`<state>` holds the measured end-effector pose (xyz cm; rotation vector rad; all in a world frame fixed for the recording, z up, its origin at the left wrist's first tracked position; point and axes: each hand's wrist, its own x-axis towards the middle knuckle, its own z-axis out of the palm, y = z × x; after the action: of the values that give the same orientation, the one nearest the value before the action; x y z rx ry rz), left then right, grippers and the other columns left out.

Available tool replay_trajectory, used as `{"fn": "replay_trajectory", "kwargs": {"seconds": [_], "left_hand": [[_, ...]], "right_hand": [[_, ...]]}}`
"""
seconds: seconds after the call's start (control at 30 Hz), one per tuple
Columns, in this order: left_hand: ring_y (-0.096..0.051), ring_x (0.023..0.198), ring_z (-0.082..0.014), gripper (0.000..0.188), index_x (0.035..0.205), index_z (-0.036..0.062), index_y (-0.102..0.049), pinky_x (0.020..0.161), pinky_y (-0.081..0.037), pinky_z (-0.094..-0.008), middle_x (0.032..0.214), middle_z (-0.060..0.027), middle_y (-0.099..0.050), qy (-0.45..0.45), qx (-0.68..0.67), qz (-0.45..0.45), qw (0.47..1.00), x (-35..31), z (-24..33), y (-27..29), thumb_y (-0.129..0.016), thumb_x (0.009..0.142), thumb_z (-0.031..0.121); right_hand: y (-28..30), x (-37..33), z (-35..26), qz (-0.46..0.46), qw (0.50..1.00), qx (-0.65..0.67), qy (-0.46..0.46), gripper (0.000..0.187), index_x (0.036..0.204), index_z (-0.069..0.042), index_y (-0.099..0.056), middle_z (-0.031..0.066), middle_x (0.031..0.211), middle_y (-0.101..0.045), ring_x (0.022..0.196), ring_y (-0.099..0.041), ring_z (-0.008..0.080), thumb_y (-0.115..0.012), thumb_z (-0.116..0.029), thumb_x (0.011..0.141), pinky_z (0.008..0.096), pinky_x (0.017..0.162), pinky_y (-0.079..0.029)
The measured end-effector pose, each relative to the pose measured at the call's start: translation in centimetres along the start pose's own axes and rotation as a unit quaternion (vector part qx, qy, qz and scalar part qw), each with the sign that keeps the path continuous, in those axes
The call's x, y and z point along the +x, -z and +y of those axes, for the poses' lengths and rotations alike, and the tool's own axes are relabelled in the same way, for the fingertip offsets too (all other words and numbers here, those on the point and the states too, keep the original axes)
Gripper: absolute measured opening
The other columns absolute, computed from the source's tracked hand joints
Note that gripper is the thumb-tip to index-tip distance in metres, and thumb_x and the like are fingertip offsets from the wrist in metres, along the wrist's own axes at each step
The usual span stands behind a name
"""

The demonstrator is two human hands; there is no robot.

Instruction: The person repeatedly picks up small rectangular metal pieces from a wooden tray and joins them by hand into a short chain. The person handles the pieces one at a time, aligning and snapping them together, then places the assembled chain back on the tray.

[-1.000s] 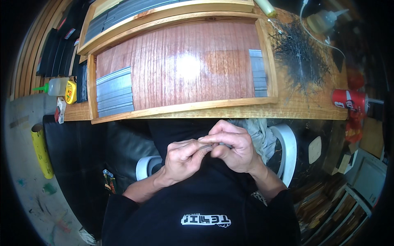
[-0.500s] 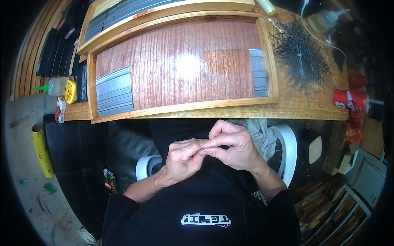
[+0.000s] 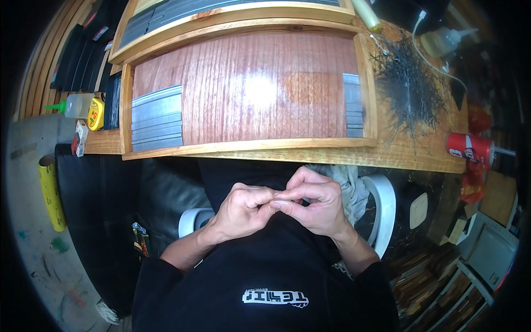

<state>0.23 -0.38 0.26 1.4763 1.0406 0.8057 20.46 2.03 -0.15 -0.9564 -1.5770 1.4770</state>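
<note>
Close in front of my body, just off the table's near edge, my left hand (image 3: 246,207) and my right hand (image 3: 314,202) meet fingertip to fingertip. Both are closed in a pinch. Whatever lies between the fingers, if anything, is too small or hidden to make out. Beyond them a shallow wooden tray (image 3: 265,145) rests on the table. Flat grey metallic strips (image 3: 157,119) lie side by side at its left end, and a smaller group of grey strips (image 3: 352,105) sits at its right end. Bare reddish wood shows between the two groups.
A second wooden tray (image 3: 232,16) with grey strips adjoins behind. Right of the trays lie a heap of thin dark strands (image 3: 409,83), a squeeze bottle (image 3: 442,41) and a red can (image 3: 469,148). At left are a tape measure (image 3: 95,114) and a green-tipped bottle (image 3: 74,105).
My two hands stay pinched together, with the left hand's knuckles slightly turned. The whole view has shifted a little.
</note>
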Motion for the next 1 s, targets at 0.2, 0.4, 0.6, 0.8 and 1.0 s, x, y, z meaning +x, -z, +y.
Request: {"fn": "replay_trajectory", "kwargs": {"seconds": [0.2,0.4,0.6,0.8,1.0], "left_hand": [[-0.073,0.068,-0.0302,0.017,0.104,-0.0039,-0.076,0.061,-0.056,-0.0340,0.077,-0.0184,-0.071,-0.029,0.012,0.020,0.999,-0.2,-0.7,-0.2,-0.075,0.087,-0.005],[-0.075,0.070,-0.0298,0.018,0.104,-0.0052,-0.076,0.063,-0.057,-0.0339,0.079,-0.0184,-0.073,-0.043,0.010,0.021,0.999,-0.2,-1.0,0.0,-0.076,0.086,-0.005],[-0.078,0.076,-0.0294,0.020,0.107,-0.0048,-0.077,0.066,-0.060,-0.0325,0.087,-0.0199,-0.077,-0.041,0.001,0.030,0.999,-0.2,-1.0,-0.1,-0.078,0.087,-0.003],[-0.078,0.078,-0.0288,0.019,0.107,-0.0050,-0.077,0.067,-0.060,-0.0319,0.090,-0.0205,-0.077,-0.036,-0.001,0.025,0.999,-0.2,-0.8,0.0,-0.078,0.088,-0.001],[-0.078,0.078,-0.0285,0.019,0.107,-0.0051,-0.077,0.067,-0.060,-0.0317,0.089,-0.0203,-0.078,-0.036,0.002,0.025,0.999,-0.2,-0.8,0.0,-0.078,0.089,-0.001]], "right_hand": [[0.0,0.0,-0.2,0.003,0.999,-0.031,0.024,0.017,0.096,-0.001,-0.081,0.0043,0.086,-0.067,0.072,-0.063,0.0112,-0.088,-0.001,0.081,0.0240,0.060,-0.050],[-0.1,0.1,-0.7,0.021,0.999,-0.027,0.039,0.021,0.101,-0.001,-0.080,0.0058,0.089,-0.069,0.076,-0.066,0.0132,-0.087,0.000,0.081,0.0253,0.062,-0.051],[0.0,0.1,-0.5,0.021,0.999,-0.021,0.037,0.017,0.096,-0.002,-0.080,0.0065,0.087,-0.070,0.075,-0.066,0.0140,-0.087,0.000,0.081,0.0258,0.062,-0.051],[0.0,0.2,-0.4,0.024,0.998,-0.027,0.045,0.016,0.093,-0.002,-0.079,0.0064,0.086,-0.070,0.074,-0.066,0.0147,-0.088,0.000,0.080,0.0265,0.062,-0.051],[0.0,0.3,-0.5,0.024,0.998,-0.028,0.049,0.016,0.093,-0.002,-0.078,0.0064,0.085,-0.070,0.074,-0.066,0.0146,-0.087,0.001,0.080,0.0267,0.062,-0.050]]}}
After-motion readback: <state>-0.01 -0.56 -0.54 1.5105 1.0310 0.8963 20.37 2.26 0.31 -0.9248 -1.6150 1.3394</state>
